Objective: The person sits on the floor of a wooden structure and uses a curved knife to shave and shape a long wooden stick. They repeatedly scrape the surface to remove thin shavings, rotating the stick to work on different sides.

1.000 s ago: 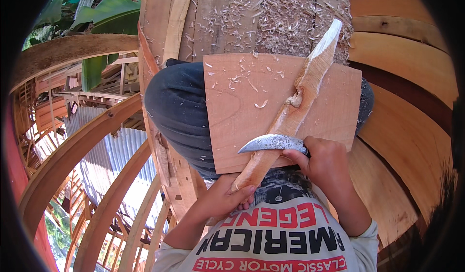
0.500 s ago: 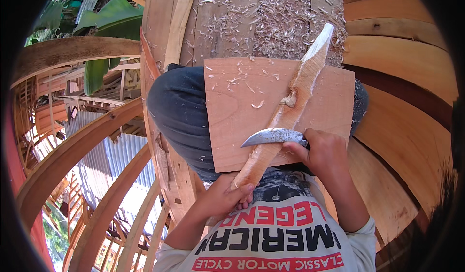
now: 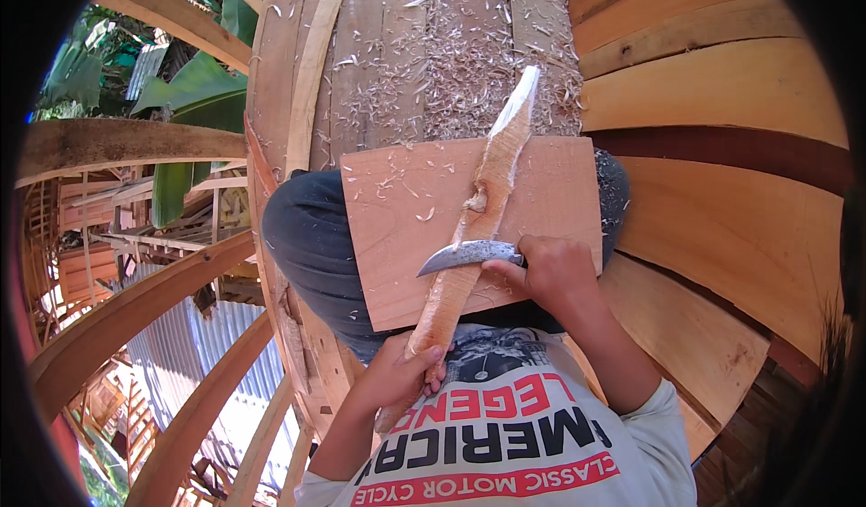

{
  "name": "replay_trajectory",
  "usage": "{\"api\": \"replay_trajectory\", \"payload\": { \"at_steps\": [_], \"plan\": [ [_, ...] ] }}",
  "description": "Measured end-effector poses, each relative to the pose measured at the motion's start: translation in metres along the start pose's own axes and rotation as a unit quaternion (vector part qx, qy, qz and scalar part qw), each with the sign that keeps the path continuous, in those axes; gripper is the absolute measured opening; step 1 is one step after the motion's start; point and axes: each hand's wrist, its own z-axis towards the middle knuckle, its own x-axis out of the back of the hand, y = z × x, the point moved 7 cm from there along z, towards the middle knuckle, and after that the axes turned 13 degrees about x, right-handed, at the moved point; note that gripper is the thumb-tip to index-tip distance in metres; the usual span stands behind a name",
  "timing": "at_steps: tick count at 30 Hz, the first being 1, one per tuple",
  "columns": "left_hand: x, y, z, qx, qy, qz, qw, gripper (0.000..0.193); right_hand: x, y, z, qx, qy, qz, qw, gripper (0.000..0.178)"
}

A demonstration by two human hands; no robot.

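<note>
The stick [image 3: 496, 169] runs aslant through the middle of the frame, its pale, whittled end toward the top and its lower end down by the shirt [image 3: 505, 466]. A curved knife [image 3: 469, 253] lies across it just below centre, tip pointing left. The right hand [image 3: 557, 274] is closed around the handle, with its thumb right beside the blade; I can't tell which edge is sharp. If the blade skidded, that thumb looks the likeliest to be nicked. Lower down, the left hand [image 3: 408, 369] is wrapped around the stick, thumb over it. A stroke running downward could carry the knife toward those fingers or the belly. The rough notch [image 3: 475, 201] above the blade worries me too: a blade snagging there might jerk, or split the wood. Underneath, the board [image 3: 552, 202] rests across the lap, over the dark trousers [image 3: 311, 245]; should a knee shift, it could tip and throw the cut off. Curly shavings [image 3: 478, 74] litter the planks [image 3: 361, 83] at upper centre.
</note>
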Motion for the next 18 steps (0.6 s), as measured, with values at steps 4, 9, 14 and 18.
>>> {"api": "replay_trajectory", "payload": {
  "at_steps": [4, 9, 14, 18],
  "plan": [
    [-0.001, -0.001, 0.001, -0.031, -0.013, -0.017, 0.999, 0.026, 0.003, 0.001, -0.002, 0.009, 0.031, 0.009, 0.999, 0.059],
    [-0.002, 0.006, 0.004, -0.050, 0.003, 0.024, 0.998, 0.029, -0.002, 0.007, -0.015, -0.006, 0.032, 0.030, 0.999, 0.066],
    [0.005, 0.006, 0.003, -0.067, 0.028, 0.039, 0.997, 0.027, -0.005, 0.004, -0.018, -0.008, 0.044, 0.078, 0.996, 0.067],
    [0.016, 0.004, 0.003, -0.075, 0.078, 0.088, 0.990, 0.023, -0.007, 0.005, -0.028, 0.012, 0.073, 0.108, 0.991, 0.066]
  ]
}}
